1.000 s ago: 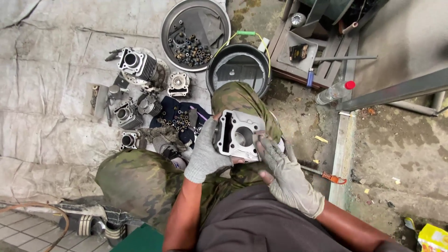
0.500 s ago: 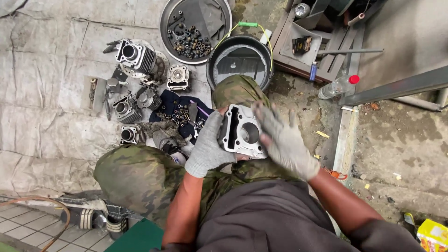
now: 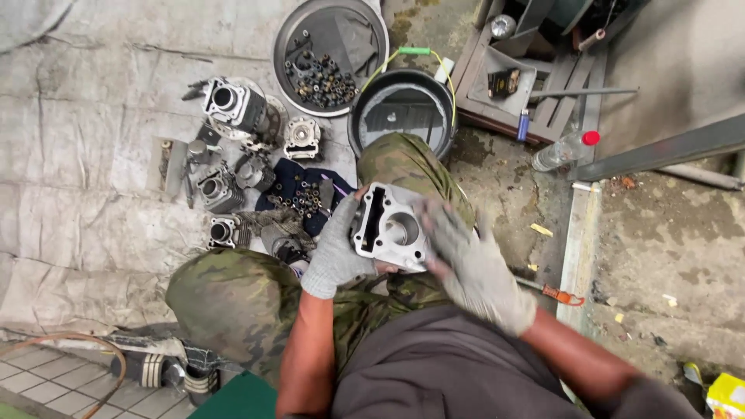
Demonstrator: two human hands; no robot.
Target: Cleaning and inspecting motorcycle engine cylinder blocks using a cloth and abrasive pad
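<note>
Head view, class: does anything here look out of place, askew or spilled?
Mildly. A clear plastic bottle with a red cap lies on its side on the stained concrete. Engine parts sit scattered on the grey sheet. Both gloved hands, left and right, hold a metal cylinder block, which looks intact.

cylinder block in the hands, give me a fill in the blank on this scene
1. Both hands wear grey ____.
2. The left hand grips the cylinder block over the person's ____.
3. The plastic bottle has a ____ cap.
4. The round tray holds small dark ____.

Missing words: gloves; knee; red; parts
</note>
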